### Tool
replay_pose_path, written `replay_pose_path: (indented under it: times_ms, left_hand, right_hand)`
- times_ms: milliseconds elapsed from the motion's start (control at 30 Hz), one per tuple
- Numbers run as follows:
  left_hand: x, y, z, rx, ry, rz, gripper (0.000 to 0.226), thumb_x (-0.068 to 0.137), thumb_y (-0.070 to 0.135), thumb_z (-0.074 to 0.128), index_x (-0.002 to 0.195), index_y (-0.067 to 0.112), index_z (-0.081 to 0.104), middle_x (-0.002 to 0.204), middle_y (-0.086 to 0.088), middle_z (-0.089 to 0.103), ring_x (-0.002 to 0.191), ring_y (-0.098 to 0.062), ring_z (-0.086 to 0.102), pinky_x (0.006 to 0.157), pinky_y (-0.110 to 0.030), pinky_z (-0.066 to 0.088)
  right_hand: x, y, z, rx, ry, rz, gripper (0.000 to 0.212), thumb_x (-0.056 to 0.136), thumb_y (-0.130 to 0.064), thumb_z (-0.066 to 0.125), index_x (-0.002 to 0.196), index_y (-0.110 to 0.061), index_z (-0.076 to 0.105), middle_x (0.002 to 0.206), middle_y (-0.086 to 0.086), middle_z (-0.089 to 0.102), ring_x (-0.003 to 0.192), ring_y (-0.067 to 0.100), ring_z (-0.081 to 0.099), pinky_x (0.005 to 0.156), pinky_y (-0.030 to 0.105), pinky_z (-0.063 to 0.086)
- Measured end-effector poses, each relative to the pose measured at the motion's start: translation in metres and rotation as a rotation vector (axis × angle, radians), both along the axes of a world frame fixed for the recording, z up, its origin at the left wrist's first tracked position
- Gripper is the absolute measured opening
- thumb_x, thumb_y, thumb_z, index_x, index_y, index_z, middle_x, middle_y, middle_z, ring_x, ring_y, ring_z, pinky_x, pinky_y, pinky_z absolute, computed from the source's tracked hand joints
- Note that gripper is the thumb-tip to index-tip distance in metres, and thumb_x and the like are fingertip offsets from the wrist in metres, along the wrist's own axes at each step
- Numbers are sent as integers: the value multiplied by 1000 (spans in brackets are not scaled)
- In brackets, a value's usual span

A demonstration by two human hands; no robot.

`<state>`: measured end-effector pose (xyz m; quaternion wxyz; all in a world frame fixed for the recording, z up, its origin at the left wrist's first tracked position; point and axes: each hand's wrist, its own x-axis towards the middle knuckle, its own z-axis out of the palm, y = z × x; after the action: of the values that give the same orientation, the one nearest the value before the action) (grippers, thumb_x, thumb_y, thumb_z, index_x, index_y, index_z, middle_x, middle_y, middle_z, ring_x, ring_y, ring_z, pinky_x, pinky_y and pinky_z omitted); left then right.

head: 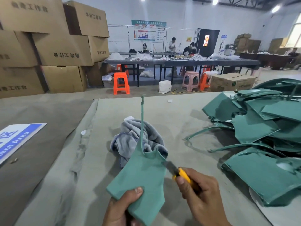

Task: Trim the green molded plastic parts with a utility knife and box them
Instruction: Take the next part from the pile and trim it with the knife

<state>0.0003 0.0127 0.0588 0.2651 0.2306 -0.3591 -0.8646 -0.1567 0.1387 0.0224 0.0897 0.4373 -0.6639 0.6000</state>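
Grey cloth covered the worktop [179,115] in a warehouse hall, with stacked cardboard boxes [53,44] far beyond the left hand and orange stools [121,83] on the floor past the worktop's far edge. Left hand [120,207] gripped the lower corner of a green plastic part [143,176], thumb on top and fingers curled beneath, holding it tilted above the worktop; a thin green strip rose from the part's upper edge. Right hand [202,196], just right of the left hand, was closed around a yellow utility knife [179,172], its blade touching the part's right edge. Crumpled grey rag [138,137] lay just beyond the held part. Pile of green parts [260,128] lay on the worktop to the right of the right hand. Blue-and-white sign [16,139] lay well left of the left hand.
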Motion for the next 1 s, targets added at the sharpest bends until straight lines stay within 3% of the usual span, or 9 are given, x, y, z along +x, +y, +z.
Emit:
replay_pose_path:
  times_ms: [67,167,233,300,467,567,733,867,1000]
  left_hand:
    - [-5,-3,-3,-9,-29,28,28,77,-14,58,92,-2,78,78,-25,72,42,-28,66,34,-29,51]
    - [-11,-5,-5,-38,-40,23,29,66,-15,66,67,10,82,76,-25,74,54,-31,72,42,-33,57]
    - [-10,-5,-5,-61,-58,14,35,52,-19,68,67,9,82,78,-27,74,55,-33,72,43,-33,57]
    - [-11,-6,-9,-73,-85,38,23,53,-2,66,68,7,81,80,-28,74,57,-33,72,45,-34,58]
    - [-12,-11,-13,-92,-100,88,27,48,-3,67,70,5,81,77,-25,74,57,-32,72,50,-34,59]
    - [-11,-10,-10,-130,-136,103,41,39,-16,70,65,13,82,77,-25,74,57,-31,72,49,-32,59]
    - [-9,-14,-12,-111,-140,122,23,48,1,70,68,6,81,76,-28,73,54,-33,71,46,-33,58]
    - [-5,-17,-14,-131,-169,124,26,46,3,72,71,4,81,79,-30,73,56,-35,71,49,-36,59]
    - [-1,-18,-10,-170,-161,50,30,45,-8,71,73,0,80,79,-32,72,55,-36,71,44,-33,56]
  right_hand:
    - [-3,-1,-4,-38,-65,-118,20,95,-57,63,99,-42,75,59,8,54,47,31,49,43,45,44]
    - [-11,7,-2,-71,-115,-50,35,94,-62,65,101,-30,77,60,10,53,48,33,46,42,44,41]
    - [-14,14,2,4,-26,52,35,97,-58,66,98,-25,77,60,1,51,46,24,43,41,30,35]
    - [-16,17,4,73,49,90,31,100,-52,65,95,-24,77,61,-5,51,46,16,41,45,21,28]
    - [-22,18,4,104,136,-91,14,97,-44,67,100,-33,74,65,-5,57,48,12,48,43,26,36]
    - [-21,19,6,127,183,-19,18,99,-48,66,97,-33,75,66,-15,55,49,4,45,46,17,31]
    - [-19,17,3,146,229,-120,10,95,-36,70,101,-32,77,72,-20,61,52,4,52,47,18,37]
    - [-21,19,2,137,226,-37,14,98,-43,69,102,-33,77,75,-17,65,52,5,54,48,17,37]
    - [-25,16,6,124,195,-125,15,98,-51,63,105,-42,71,71,-11,65,50,9,57,44,27,43]
